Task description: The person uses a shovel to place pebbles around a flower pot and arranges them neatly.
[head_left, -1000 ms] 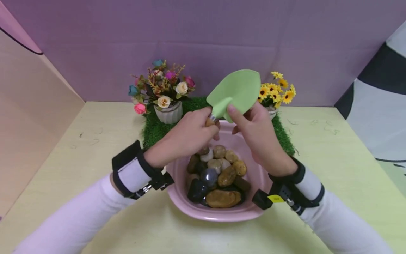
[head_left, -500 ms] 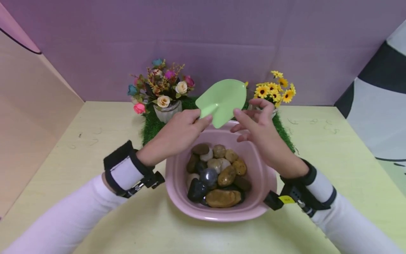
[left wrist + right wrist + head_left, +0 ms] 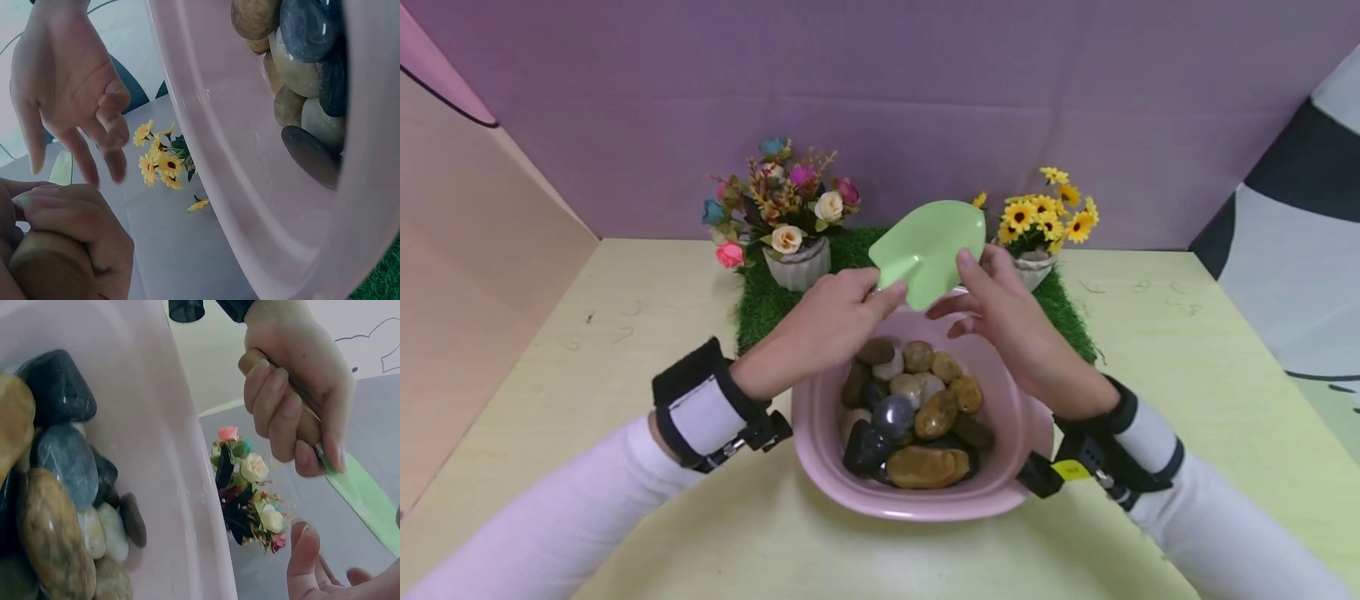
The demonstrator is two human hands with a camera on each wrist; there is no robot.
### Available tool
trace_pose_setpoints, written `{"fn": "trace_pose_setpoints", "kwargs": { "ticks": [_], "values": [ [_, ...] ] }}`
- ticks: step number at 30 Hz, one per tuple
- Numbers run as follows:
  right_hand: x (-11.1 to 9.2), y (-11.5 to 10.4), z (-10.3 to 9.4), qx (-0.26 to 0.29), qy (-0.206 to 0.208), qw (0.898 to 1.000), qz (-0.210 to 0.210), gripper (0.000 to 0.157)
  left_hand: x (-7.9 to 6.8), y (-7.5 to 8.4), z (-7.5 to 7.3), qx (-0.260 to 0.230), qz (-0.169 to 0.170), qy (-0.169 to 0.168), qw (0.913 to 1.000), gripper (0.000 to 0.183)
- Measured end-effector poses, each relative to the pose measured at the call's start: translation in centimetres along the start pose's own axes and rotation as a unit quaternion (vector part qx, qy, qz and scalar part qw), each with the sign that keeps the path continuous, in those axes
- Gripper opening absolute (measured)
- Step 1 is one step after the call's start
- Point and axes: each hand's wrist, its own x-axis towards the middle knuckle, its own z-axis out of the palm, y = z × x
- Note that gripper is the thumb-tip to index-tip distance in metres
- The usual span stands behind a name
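In the head view, a light green hand trowel (image 3: 934,246) is held above the pink basin (image 3: 917,510), its blade tilted up and to the right. My left hand (image 3: 820,321) grips its wooden handle (image 3: 307,425), which the right wrist view shows wrapped by the fingers. My right hand (image 3: 1011,329) is beside the blade's right edge, with the thumb over the edge and the other fingers loosely spread. Whether that thumb presses on the metal I cannot tell. Several smooth stones (image 3: 936,414) in brown, black, grey and white lie in the basin below.
Behind the basin is an artificial grass mat (image 3: 760,312). On it stand a pot of mixed flowers (image 3: 797,265) at left and a pot of yellow flowers (image 3: 1036,268) at right. A purple backdrop (image 3: 910,75) rises at the rear of the pale table (image 3: 1165,375).
The trowel has come lower and a little left of where it was a second ago. My right hand's thumb and fingers have loosened from around the blade and spread.
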Motion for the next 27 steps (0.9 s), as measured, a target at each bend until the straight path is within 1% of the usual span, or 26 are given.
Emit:
{"fn": "trace_pose_setpoints", "kwargs": {
  "ticks": [3,6,8,14,17,20,24,25,27],
  "values": [
    [0.2,0.2,0.4,-0.001,-0.006,1.000,-0.008,0.056,-0.1,0.0,0.0,0.002,0.004,-0.007,1.0000,0.036],
    [0.3,0.3,0.7,0.005,0.006,1.000,-0.015,0.054,-0.1,0.0,0.1,0.001,0.007,-0.007,0.9999,0.035],
    [0.3,0.4,0.8,-0.002,0.015,1.000,-0.013,0.053,-0.1,-0.1,0.2,0.000,0.007,-0.007,0.9999,0.034],
    [-0.1,0.4,0.8,-0.052,0.033,0.998,-0.012,0.048,-0.3,-0.5,0.0,0.009,-0.002,-0.011,0.9999,0.034],
    [0.0,0.4,0.6,-0.074,0.028,0.997,-0.015,0.045,-0.4,-0.7,-0.1,0.021,-0.007,-0.012,0.9997,0.036],
    [0.2,0.4,0.4,-0.092,0.009,0.996,-0.014,0.043,-0.6,-0.9,-0.4,0.038,-0.009,-0.012,0.9991,0.036],
    [0.2,0.3,-0.1,-0.147,-0.019,0.989,-0.010,0.043,-0.9,-1.1,-1.1,0.066,-0.008,-0.008,0.9978,0.035],
    [0.1,0.2,-0.3,-0.168,-0.021,0.986,-0.010,0.044,-1.0,-1.2,-1.4,0.072,-0.008,-0.009,0.9974,0.035],
    [0.2,0.2,-0.8,-0.221,-0.022,0.975,-0.020,0.044,-1.2,-1.5,-1.8,0.085,-0.007,-0.008,0.9964,0.034]
  ]
}}
